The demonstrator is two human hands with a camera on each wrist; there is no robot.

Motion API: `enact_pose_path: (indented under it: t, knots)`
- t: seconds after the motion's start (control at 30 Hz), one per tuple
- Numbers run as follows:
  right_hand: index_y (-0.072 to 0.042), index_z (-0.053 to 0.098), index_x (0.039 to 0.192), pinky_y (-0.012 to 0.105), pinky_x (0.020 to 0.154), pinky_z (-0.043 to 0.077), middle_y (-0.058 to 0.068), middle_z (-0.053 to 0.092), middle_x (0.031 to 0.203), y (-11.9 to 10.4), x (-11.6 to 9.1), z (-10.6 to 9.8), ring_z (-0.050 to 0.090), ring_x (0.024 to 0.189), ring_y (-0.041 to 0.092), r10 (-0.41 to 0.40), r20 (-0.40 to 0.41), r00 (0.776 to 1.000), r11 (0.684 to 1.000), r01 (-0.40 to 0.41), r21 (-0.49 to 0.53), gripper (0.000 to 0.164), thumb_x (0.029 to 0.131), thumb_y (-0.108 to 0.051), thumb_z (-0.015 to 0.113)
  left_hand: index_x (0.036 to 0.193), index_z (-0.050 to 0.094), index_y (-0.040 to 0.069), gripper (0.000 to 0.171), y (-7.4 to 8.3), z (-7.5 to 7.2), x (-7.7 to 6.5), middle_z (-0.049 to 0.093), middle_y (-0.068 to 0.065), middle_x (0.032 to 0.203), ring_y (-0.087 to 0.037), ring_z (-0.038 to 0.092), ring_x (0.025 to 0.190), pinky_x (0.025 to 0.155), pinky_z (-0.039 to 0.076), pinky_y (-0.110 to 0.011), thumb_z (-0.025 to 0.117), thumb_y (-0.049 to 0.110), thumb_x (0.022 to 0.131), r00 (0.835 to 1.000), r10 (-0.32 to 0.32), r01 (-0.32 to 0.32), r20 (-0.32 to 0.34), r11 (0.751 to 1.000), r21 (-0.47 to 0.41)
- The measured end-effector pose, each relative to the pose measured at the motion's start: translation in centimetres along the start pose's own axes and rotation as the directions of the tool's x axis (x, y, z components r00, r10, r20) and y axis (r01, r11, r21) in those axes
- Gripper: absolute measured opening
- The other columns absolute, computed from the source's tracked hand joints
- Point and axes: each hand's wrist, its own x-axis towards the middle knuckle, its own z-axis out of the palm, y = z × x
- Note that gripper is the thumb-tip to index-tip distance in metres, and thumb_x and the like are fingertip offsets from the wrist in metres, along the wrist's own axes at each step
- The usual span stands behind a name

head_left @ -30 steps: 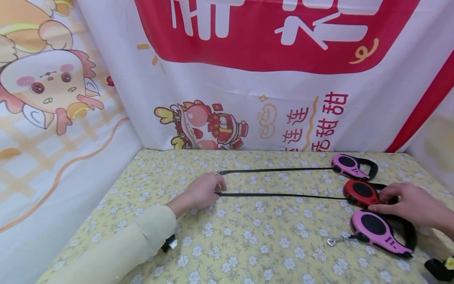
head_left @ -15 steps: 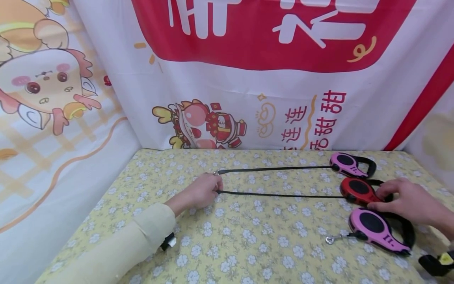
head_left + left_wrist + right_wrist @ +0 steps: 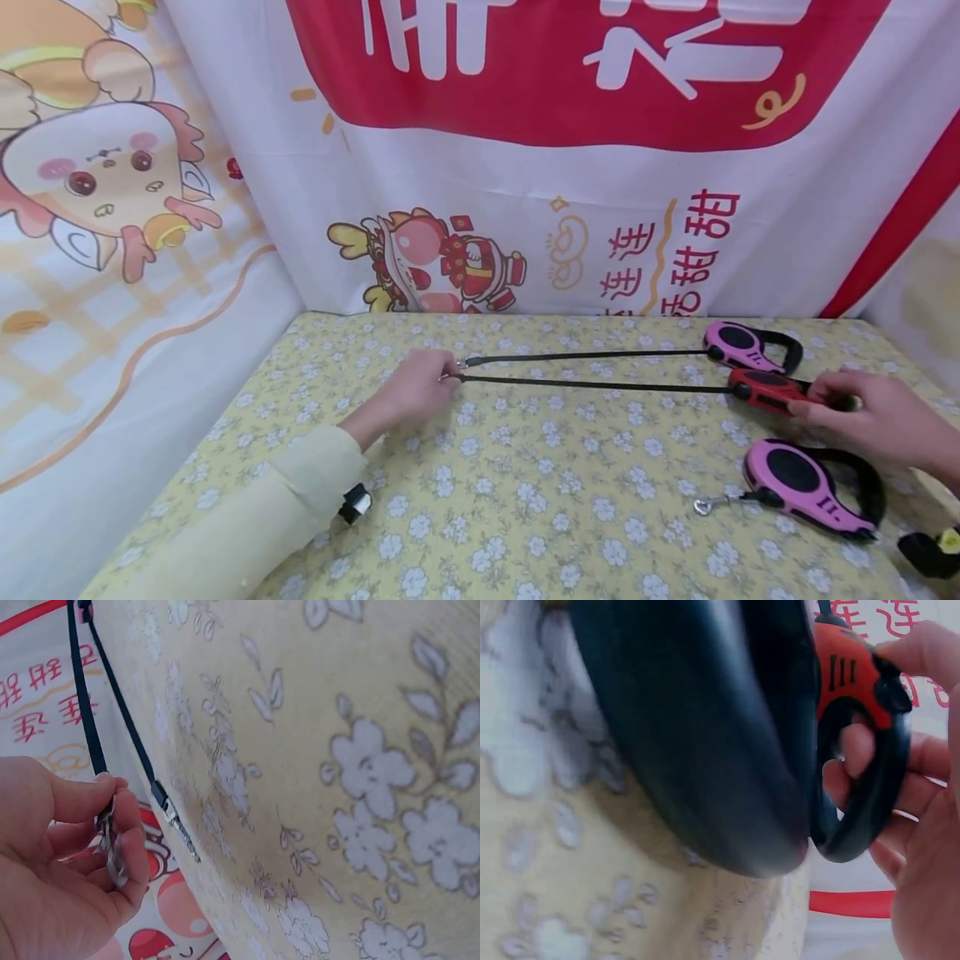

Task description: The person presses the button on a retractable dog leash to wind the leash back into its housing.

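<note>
My right hand [image 3: 885, 417] grips the black handle of a red retractable dog leash [image 3: 768, 389], its casing tilted on edge. In the right wrist view, fingers pass through the handle loop [image 3: 874, 802] and the thumb lies on the red casing [image 3: 844, 667]. The black strap [image 3: 592, 385] stretches left to my left hand [image 3: 420, 387], which pinches its end between thumb and fingers. A metal clip [image 3: 112, 847] hangs against those fingers. Beside it lies another metal clip [image 3: 176, 825], on the strap [image 3: 585, 356] of a pink retractable leash [image 3: 738, 343] at the back.
A second pink leash [image 3: 791, 483] lies nearer, strap wound in and clip [image 3: 705, 506] pointing left. Its dark handle [image 3: 690, 750] looms in the right wrist view. Flowered cloth [image 3: 525, 517] covers the table; a printed curtain [image 3: 540, 183] hangs behind.
Both hands have moved toward the back with the red leash. Its strap now runs close to the back pink leash's strap, and the red casing has tipped from flat onto its edge.
</note>
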Motion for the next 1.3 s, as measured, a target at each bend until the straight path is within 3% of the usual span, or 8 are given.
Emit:
enact_pose_path:
  t: [0.17, 0.3, 0.53, 0.8, 0.93, 1.07, 1.13, 1.3]
  knots:
    - [-0.016, 0.072, 0.083, 0.026, 0.063, 0.034, -0.004, 0.056, 0.082, -0.1, -0.1, -0.1, 0.039, 0.074, 0.000, -0.125, -0.066, 0.990, 0.992, 0.123, -0.036, 0.021, 0.101, -0.027, 0.072, 0.110, 0.073, 0.005, 0.019, -0.4, -0.8, 0.0, 0.071, -0.008, 0.096, -0.020, 0.058, 0.075, 0.065, 0.048, -0.031, 0.063, 0.020, 0.107, 0.995, -0.053, 0.046, -0.084, 0.996, -0.083]
    - [-0.017, 0.073, 0.078, 0.025, 0.063, 0.033, -0.006, 0.057, 0.080, -0.6, 0.2, -0.4, 0.037, 0.074, -0.003, -0.212, -0.200, 0.956, 0.977, 0.201, -0.077, 0.018, 0.096, -0.019, 0.077, 0.108, 0.072, 0.007, 0.020, -0.9, -1.3, 0.2, 0.070, -0.008, 0.094, -0.021, 0.060, 0.078, 0.067, 0.050, -0.031, 0.061, 0.023, 0.108, 0.985, -0.100, 0.075, -0.144, 0.982, -0.173]
    - [-0.003, 0.074, 0.088, 0.025, 0.060, 0.031, 0.010, 0.062, 0.089, -2.7, 0.8, -2.0, 0.033, 0.078, -0.004, -0.046, -0.391, 0.919, 0.988, 0.101, 0.119, 0.020, 0.098, -0.019, 0.074, 0.114, 0.073, 0.012, 0.021, -1.1, -1.9, 1.4, 0.077, -0.009, 0.108, -0.024, 0.069, 0.094, 0.076, 0.056, -0.034, 0.063, 0.029, 0.108, 0.931, -0.185, 0.075, -0.315, 0.941, -0.331]
    - [0.008, 0.072, 0.091, 0.025, 0.067, 0.025, -0.032, 0.046, 0.079, -4.2, 1.6, -3.5, 0.032, 0.082, 0.003, 0.060, -0.579, 0.813, 0.949, 0.133, 0.286, 0.022, 0.100, -0.012, 0.070, 0.117, 0.076, 0.012, 0.027, -0.1, -2.3, 2.3, 0.077, -0.006, 0.107, -0.024, 0.069, 0.095, 0.077, 0.056, -0.034, 0.069, 0.035, 0.104, 0.842, -0.317, 0.057, -0.436, 0.857, -0.512]
    - [0.010, 0.074, 0.103, 0.031, 0.075, 0.034, -0.002, 0.066, 0.094, -4.2, 1.8, -3.3, 0.042, 0.095, 0.017, 0.044, -0.518, 0.854, 0.978, 0.068, 0.195, 0.033, 0.102, -0.023, 0.070, 0.117, 0.077, 0.012, 0.028, -0.1, -2.4, 2.1, 0.077, -0.008, 0.109, -0.024, 0.069, 0.096, 0.078, 0.055, -0.033, 0.071, 0.036, 0.103, 0.808, -0.330, 0.036, -0.487, 0.854, -0.519]
    - [0.019, 0.066, 0.119, 0.068, 0.094, 0.039, 0.041, 0.053, 0.129, -3.6, 2.1, -2.7, 0.038, 0.120, 0.054, -0.001, -0.406, 0.914, 0.997, 0.034, 0.076, 0.051, 0.104, -0.030, 0.066, 0.112, 0.078, 0.012, 0.028, -0.4, -2.3, 1.7, 0.077, -0.007, 0.108, -0.024, 0.070, 0.097, 0.078, 0.054, -0.034, 0.073, 0.037, 0.101, 0.786, -0.332, 0.036, -0.522, 0.867, -0.497]
    - [0.022, 0.062, 0.123, 0.080, 0.099, 0.031, 0.044, 0.045, 0.137, -3.2, 2.1, -2.4, 0.032, 0.129, 0.060, 0.003, -0.373, 0.928, 0.997, 0.025, 0.069, 0.056, 0.106, -0.032, 0.064, 0.109, 0.078, 0.012, 0.028, -0.6, -2.2, 1.7, 0.077, -0.008, 0.106, -0.024, 0.070, 0.096, 0.077, 0.054, -0.034, 0.075, 0.038, 0.100, 0.779, -0.314, 0.021, -0.543, 0.878, -0.478]
    - [0.023, 0.062, 0.121, 0.079, 0.097, 0.030, 0.043, 0.044, 0.138, -2.3, 1.8, -2.0, 0.031, 0.130, 0.059, 0.022, -0.411, 0.911, 0.996, 0.017, 0.091, 0.055, 0.104, -0.029, 0.067, 0.099, 0.077, 0.010, 0.031, -0.9, -1.8, 1.8, 0.075, -0.011, 0.097, -0.024, 0.065, 0.086, 0.073, 0.050, -0.035, 0.079, 0.041, 0.097, 0.765, -0.259, -0.031, -0.590, 0.900, -0.435]
